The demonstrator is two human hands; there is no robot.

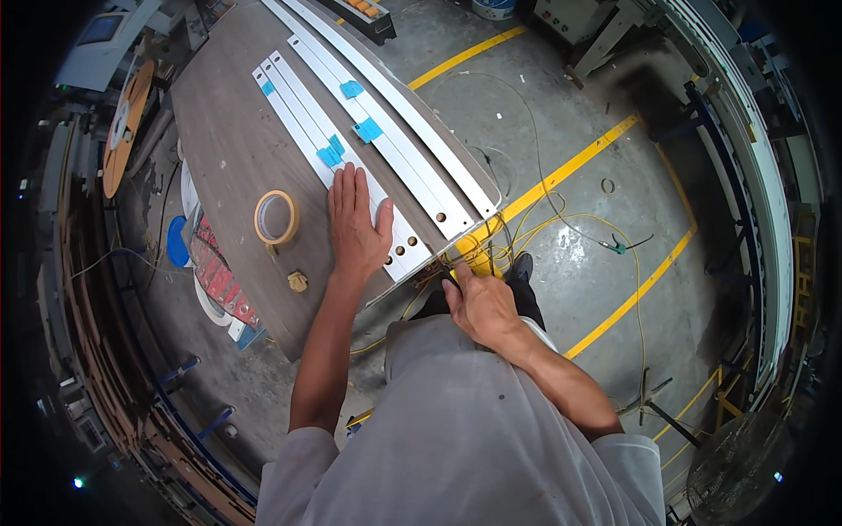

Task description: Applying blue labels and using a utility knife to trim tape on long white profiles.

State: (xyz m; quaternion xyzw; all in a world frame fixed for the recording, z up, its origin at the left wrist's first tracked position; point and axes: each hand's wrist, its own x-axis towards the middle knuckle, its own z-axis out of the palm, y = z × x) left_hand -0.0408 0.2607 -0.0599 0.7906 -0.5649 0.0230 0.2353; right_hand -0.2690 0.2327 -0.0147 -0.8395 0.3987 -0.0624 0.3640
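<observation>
My left hand (357, 232) lies flat, fingers stretched out, across a set of long white strips (303, 114) on the wooden tabletop. Bits of blue tape (331, 155) sit on these strips just past my fingertips, and round holes show at their ends. My right hand (488, 307) is curled at the near corner of the table, by the strips' near ends. Its fingers are closed around something dark that I cannot make out. To the right lies a second white set (403, 162) with blue tape (368, 131), and beyond it another long white strip (438, 158).
On the brown tabletop (237, 131), left of my hand, are a roll of yellowish tape (260, 219) and a small crumpled tan lump (298, 281). A yellow cable (526, 235) lies coiled by the table corner and trails over the grey floor. Yellow lines (588, 158) mark the floor.
</observation>
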